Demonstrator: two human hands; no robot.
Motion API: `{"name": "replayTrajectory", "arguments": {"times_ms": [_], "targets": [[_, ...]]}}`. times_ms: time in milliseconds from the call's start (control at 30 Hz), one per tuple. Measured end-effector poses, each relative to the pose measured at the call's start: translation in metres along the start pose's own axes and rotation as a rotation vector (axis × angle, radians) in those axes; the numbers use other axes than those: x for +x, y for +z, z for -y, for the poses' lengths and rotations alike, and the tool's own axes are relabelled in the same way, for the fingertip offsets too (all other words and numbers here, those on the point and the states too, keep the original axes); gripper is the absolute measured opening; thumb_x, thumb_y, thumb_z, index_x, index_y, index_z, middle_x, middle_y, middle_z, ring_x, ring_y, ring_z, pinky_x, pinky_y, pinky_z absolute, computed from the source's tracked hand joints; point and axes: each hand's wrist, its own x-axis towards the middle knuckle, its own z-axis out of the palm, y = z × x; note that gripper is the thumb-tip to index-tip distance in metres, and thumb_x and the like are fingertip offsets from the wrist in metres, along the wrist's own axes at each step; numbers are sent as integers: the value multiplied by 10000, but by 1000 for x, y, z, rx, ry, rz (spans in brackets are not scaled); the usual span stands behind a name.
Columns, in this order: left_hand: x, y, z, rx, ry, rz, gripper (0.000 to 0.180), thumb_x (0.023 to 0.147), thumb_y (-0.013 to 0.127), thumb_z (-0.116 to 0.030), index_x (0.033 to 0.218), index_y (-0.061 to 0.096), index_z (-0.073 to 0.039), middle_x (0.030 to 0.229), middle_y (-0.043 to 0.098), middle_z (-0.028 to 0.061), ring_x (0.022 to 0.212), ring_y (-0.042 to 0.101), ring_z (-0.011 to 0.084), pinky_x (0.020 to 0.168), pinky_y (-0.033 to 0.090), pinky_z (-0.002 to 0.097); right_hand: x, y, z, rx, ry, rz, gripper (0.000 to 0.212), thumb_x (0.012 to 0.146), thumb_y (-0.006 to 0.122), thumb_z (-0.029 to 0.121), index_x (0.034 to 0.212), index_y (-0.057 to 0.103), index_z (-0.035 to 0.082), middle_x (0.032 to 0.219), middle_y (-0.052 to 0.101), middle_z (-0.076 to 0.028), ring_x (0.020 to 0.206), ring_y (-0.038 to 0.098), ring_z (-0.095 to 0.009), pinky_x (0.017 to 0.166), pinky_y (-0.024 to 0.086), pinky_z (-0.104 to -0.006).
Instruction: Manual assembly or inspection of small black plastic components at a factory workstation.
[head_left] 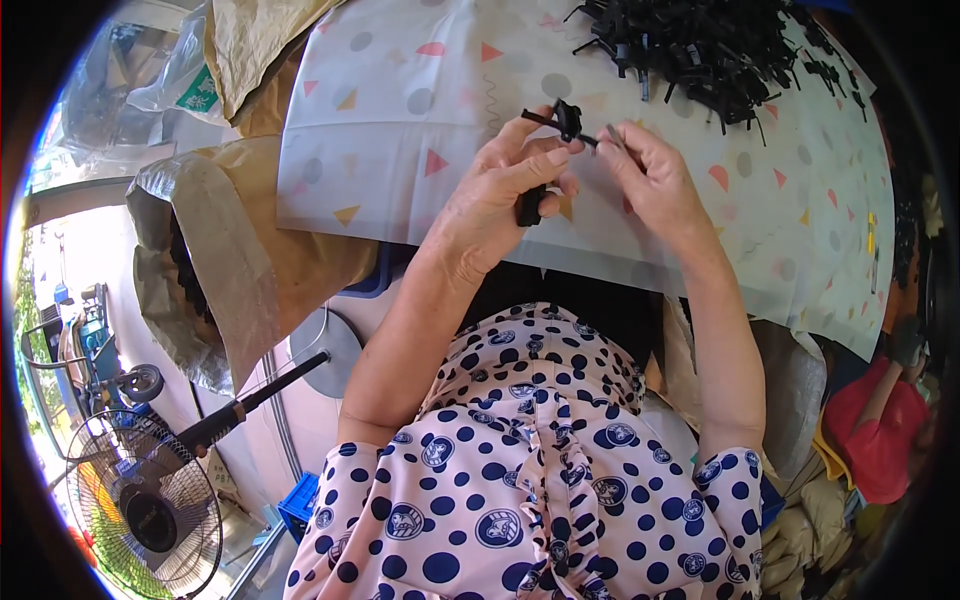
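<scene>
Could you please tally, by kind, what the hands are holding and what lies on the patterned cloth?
Black plastic part, in left hand: 1
Small grey pin, in right hand: 1
Heap of black parts on patterned cloth: 1, pieces uncountable
Total: 3

A small black plastic part [565,122] shows only in pieces above the left hand [500,195], its lower end hidden in the grip. The sliver pinched by the right hand [655,180] is too small to identify. The heap of black parts [700,45] on the counter [400,110] runs off the top edge, its pieces too tangled to separate. At far right, a figure in red [880,425] blurs into the dark rim.
</scene>
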Motion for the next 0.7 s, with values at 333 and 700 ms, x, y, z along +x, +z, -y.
{"name": "replayTrajectory", "arguments": {"times_ms": [333, 700], "targets": [[8, -8, 13, -217, -13, 80, 467, 836, 680, -111, 1245, 464, -49, 974, 636, 161, 646, 593, 152, 470, 379, 196, -26, 6, -7, 325, 92, 183, 128, 959, 506, 141, 1044, 559, 60, 705, 406, 107, 589, 323, -4, 530, 265, -171], [11, 4, 14, 532, 264, -68, 337, 827, 590, 38, 1109, 445, -76, 752, 524, 31, 622, 517, 93, 524, 409, 211, -10, 10, 26, 55, 69, 60, 218, 983, 452, 226, 1045, 526, 30, 721, 443, 34, 630, 381, -40, 568, 330, -183]]}}
